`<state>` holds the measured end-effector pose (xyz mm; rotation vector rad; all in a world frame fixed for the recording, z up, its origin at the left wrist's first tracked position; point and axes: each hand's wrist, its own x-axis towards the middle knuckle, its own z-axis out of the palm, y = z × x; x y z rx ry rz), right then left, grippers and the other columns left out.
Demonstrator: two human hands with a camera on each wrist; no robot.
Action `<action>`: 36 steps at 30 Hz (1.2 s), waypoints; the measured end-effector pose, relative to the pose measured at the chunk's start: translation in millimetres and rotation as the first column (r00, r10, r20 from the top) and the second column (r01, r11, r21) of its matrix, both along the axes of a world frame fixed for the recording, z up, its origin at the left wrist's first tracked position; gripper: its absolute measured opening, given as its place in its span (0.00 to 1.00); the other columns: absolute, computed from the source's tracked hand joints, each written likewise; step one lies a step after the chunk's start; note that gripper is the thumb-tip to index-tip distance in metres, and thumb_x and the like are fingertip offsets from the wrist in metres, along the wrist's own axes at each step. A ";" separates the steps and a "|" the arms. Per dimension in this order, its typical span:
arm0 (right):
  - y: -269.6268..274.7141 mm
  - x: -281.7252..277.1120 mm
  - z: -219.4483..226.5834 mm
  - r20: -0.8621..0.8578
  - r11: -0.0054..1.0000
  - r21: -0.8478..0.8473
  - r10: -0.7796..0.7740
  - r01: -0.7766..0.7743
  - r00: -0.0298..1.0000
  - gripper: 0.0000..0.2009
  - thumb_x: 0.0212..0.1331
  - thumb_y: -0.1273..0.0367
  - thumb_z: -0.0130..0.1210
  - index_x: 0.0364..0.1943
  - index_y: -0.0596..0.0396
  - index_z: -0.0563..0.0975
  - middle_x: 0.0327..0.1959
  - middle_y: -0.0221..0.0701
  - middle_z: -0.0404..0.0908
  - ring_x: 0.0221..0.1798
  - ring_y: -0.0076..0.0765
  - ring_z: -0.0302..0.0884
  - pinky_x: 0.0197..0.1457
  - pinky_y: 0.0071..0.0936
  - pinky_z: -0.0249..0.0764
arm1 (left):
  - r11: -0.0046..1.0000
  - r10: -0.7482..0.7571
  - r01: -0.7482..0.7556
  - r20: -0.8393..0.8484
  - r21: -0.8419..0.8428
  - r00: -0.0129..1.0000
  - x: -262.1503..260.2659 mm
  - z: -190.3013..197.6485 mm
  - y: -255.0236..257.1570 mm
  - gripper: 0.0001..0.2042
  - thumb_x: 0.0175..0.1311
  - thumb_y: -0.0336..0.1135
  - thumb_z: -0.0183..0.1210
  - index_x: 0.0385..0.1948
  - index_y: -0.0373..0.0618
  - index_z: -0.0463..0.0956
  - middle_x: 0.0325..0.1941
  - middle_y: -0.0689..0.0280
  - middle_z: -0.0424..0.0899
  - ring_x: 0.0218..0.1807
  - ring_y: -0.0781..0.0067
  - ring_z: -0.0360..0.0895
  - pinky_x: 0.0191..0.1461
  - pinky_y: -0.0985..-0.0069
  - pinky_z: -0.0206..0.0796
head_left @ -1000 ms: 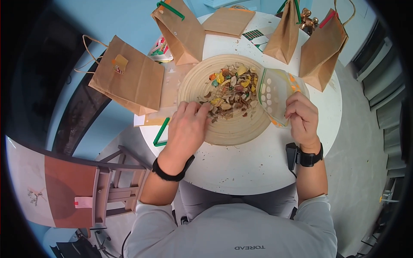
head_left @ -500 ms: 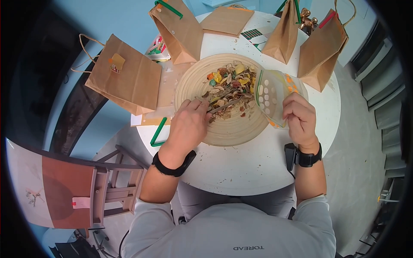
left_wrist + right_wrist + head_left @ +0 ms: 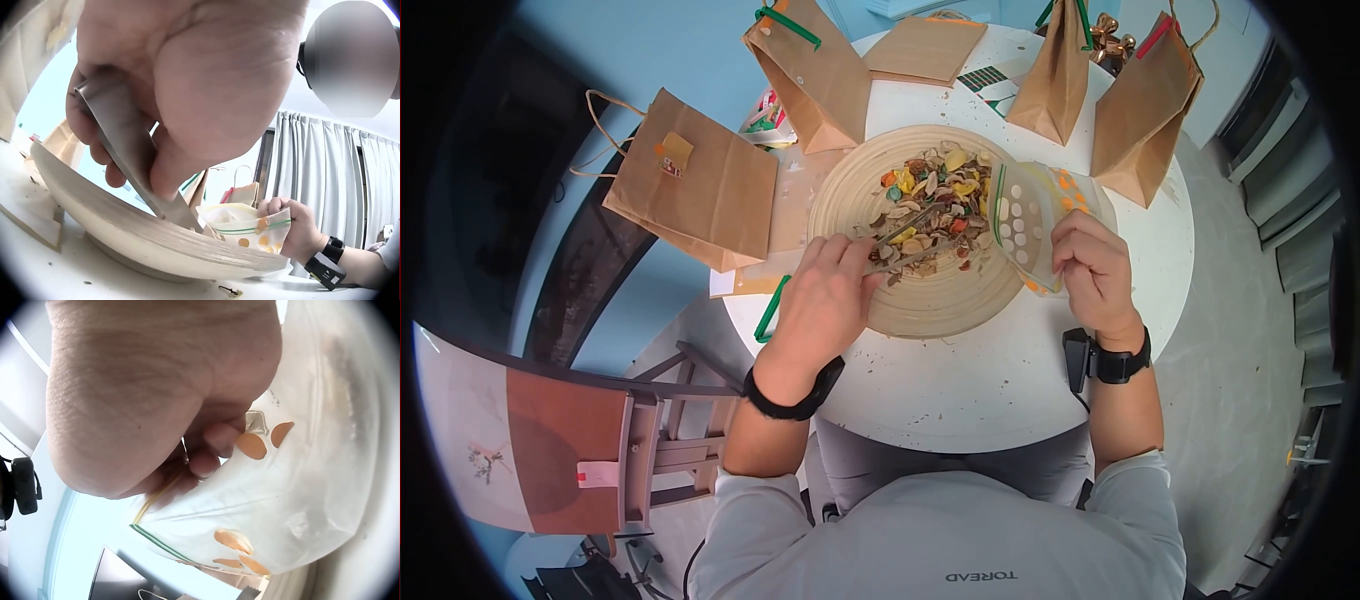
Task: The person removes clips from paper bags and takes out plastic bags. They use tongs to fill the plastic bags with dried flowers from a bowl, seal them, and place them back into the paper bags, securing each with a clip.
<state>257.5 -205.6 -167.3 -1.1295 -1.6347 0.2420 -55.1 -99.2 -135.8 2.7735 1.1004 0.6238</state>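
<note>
My left hand (image 3: 825,295) grips a pair of metal tongs (image 3: 128,134) over the near left rim of a round ribbed wooden plate (image 3: 945,318). In the head view the two arms of the tongs stand apart, their ends among dried petals and potpourri pieces (image 3: 940,185) heaped on the plate. On the right, my right hand (image 3: 1093,270) pinches the edge of a clear zip bag (image 3: 300,494) with a green seal and orange and white spots. The bag's mouth faces the heap and gapes at the plate's right side.
Brown paper bags stand around the back of the white round table (image 3: 940,400), including one at left (image 3: 700,190) and one at right (image 3: 1145,120). A green strip (image 3: 772,310) lies near my left wrist. Crumbs dot the tabletop, and a wooden chair (image 3: 670,440) stands left.
The tongs, hidden by my left hand a second ago, came into view over the heap. Their arms now spread wider and sit slightly further left. My right hand keeps its hold on the bag.
</note>
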 end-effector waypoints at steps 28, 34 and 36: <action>1.6 0.5 -5.0 -0.032 0.999 -0.047 0.025 -0.027 0.999 0.07 0.49 0.83 0.45 0.26 0.62 0.75 0.32 0.35 0.76 0.32 0.39 0.73 0.37 0.30 0.72 | 0.994 0.032 -0.025 0.069 -0.111 0.997 -5.4 -7.3 13.5 0.12 0.65 0.25 0.66 0.48 0.32 0.85 0.36 0.49 0.84 0.39 0.44 0.82 0.45 0.59 0.74; 1.5 0.4 -5.3 -0.049 0.998 -0.042 0.046 -0.048 0.998 0.08 0.48 0.84 0.46 0.27 0.62 0.76 0.34 0.36 0.76 0.34 0.39 0.74 0.38 0.30 0.72 | 0.991 -0.014 0.032 0.135 -0.133 0.991 12.9 10.7 14.0 0.12 0.66 0.27 0.67 0.48 0.32 0.85 0.34 0.50 0.83 0.36 0.47 0.81 0.43 0.61 0.73; 1.3 0.1 -4.7 -0.059 0.998 -0.014 0.055 -0.056 0.997 0.08 0.48 0.84 0.46 0.27 0.62 0.76 0.34 0.36 0.76 0.34 0.39 0.74 0.38 0.30 0.72 | 0.988 -0.047 0.069 0.156 -0.136 0.987 27.1 20.3 10.3 0.12 0.65 0.27 0.68 0.47 0.32 0.85 0.34 0.50 0.83 0.36 0.46 0.81 0.42 0.61 0.73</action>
